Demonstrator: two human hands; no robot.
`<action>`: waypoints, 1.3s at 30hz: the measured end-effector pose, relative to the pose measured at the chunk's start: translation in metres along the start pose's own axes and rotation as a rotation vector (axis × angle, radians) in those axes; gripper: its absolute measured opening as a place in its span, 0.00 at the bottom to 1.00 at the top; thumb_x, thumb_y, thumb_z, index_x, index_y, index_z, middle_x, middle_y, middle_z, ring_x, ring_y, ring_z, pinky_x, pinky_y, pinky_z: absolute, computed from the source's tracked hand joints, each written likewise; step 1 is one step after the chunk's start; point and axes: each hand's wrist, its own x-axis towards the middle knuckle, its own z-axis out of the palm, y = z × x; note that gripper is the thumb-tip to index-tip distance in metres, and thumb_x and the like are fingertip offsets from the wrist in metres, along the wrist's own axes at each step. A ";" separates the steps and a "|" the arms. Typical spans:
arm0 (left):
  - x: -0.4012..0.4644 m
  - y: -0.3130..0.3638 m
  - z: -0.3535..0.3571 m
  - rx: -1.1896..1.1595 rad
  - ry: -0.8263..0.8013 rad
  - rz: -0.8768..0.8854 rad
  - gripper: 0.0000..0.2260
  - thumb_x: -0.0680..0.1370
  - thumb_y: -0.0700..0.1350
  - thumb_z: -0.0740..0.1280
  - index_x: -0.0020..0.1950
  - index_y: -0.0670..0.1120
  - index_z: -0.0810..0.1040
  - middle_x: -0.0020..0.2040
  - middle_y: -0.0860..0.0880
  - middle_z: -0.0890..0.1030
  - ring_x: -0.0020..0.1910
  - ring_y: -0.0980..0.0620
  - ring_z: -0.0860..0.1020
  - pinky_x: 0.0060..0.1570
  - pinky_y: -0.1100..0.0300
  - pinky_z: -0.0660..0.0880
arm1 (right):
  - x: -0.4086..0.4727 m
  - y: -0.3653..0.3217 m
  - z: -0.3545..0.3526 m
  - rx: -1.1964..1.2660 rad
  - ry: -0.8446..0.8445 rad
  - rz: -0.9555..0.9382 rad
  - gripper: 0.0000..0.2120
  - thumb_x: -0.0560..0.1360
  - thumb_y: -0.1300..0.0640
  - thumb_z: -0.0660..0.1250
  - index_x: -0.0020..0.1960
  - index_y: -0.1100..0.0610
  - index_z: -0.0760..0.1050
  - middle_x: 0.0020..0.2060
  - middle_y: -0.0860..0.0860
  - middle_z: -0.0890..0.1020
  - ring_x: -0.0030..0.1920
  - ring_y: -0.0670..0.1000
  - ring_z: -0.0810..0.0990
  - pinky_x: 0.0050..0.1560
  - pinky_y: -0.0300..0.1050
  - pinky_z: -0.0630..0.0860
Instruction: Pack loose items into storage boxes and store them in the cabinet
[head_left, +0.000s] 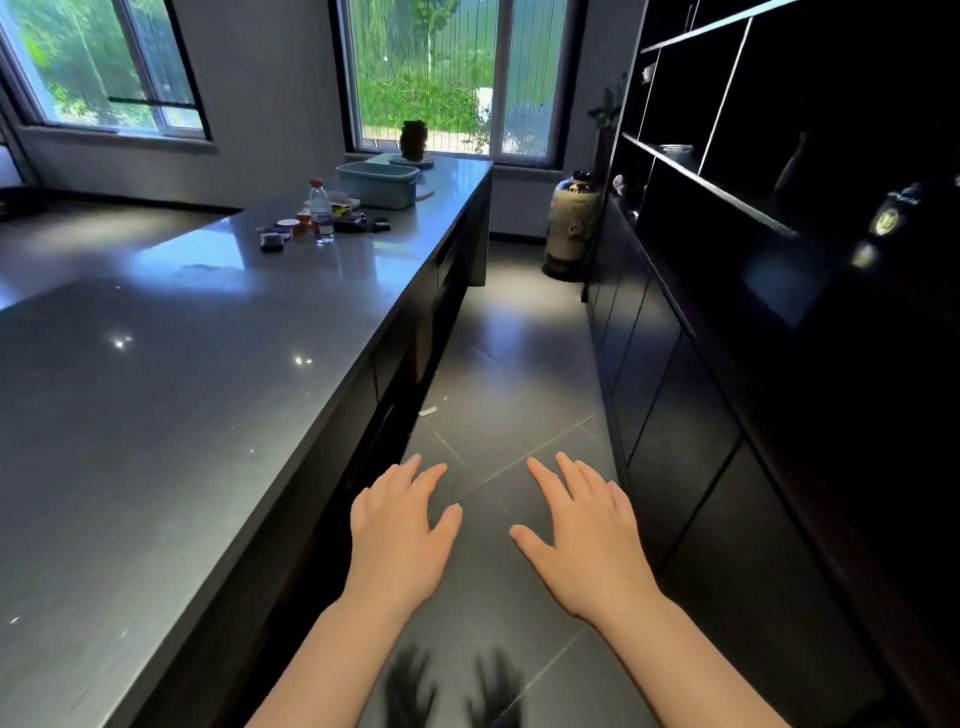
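Both hands free, packing not started.
Left hand (400, 535) and right hand (584, 540) spread, holding nothing; far loose items (322, 221) by the storage box (378, 184), perhaps fragile, could topple.

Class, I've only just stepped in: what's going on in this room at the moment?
A person stands in the aisle between a long grey counter and dark cabinets, with the left hand and right hand held out open, palms down, holding nothing. The loose items, including a water bottle, sit at the counter's far end beside a pale green storage box. Nothing looks packed yet.
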 end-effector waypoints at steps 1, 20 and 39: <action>0.021 0.003 0.004 -0.007 -0.005 0.009 0.23 0.80 0.56 0.58 0.75 0.56 0.61 0.77 0.54 0.57 0.76 0.54 0.52 0.74 0.53 0.49 | 0.020 0.005 -0.001 0.005 -0.001 0.013 0.34 0.79 0.38 0.54 0.79 0.44 0.44 0.79 0.50 0.47 0.78 0.49 0.43 0.75 0.51 0.41; 0.341 0.082 0.080 0.039 0.106 -0.035 0.23 0.79 0.57 0.58 0.74 0.58 0.62 0.77 0.55 0.58 0.76 0.53 0.53 0.74 0.54 0.49 | 0.351 0.141 -0.018 0.015 -0.003 -0.106 0.32 0.78 0.38 0.56 0.78 0.42 0.47 0.79 0.48 0.49 0.78 0.49 0.45 0.75 0.49 0.41; 0.571 0.088 0.128 -0.031 0.222 -0.197 0.22 0.79 0.55 0.60 0.73 0.58 0.64 0.76 0.55 0.60 0.75 0.55 0.54 0.74 0.53 0.48 | 0.615 0.174 -0.002 0.025 -0.038 -0.262 0.33 0.76 0.38 0.57 0.77 0.40 0.49 0.78 0.47 0.51 0.77 0.49 0.46 0.75 0.50 0.42</action>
